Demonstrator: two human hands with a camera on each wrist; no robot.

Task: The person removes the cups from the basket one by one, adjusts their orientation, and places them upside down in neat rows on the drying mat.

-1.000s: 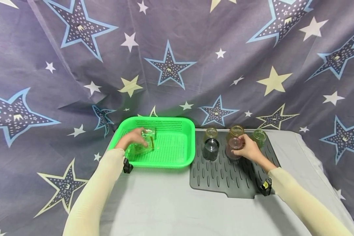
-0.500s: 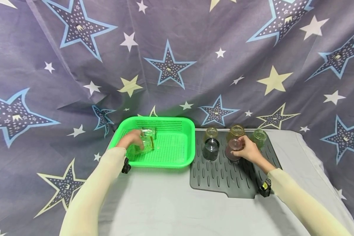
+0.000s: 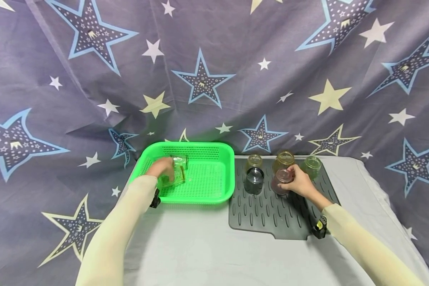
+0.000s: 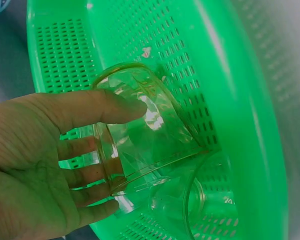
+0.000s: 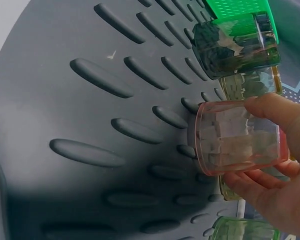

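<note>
Pink cup (image 5: 232,135), right of centre in the head view, is clamped between thumb and fingers of my right hand (image 3: 303,184); its mouth faces the mat (image 3: 261,214), though I can't tell whether the rim quite touches. Just left of it stands the dark cup (image 3: 254,181); behind are a pale cup (image 3: 254,160), an amber cup (image 3: 284,158) and a green cup (image 3: 312,163). I count four released there, so I judge this side well along.

What's left lies centre-left in the green basket (image 3: 229,171): my left hand (image 4: 35,160) has thumb and fingers clamped on a yellow-rimmed cup (image 4: 155,140), and at least one clear cup (image 3: 180,160) lies beyond.

For room, I have bare bench (image 3: 196,246) along the bottom of the frame, then the open front half of the mat. The basket's right half is open, but its raised wall sits just beside the mat's left edge. The curtain (image 3: 232,95) fills the upper frame, close behind the back cups.
</note>
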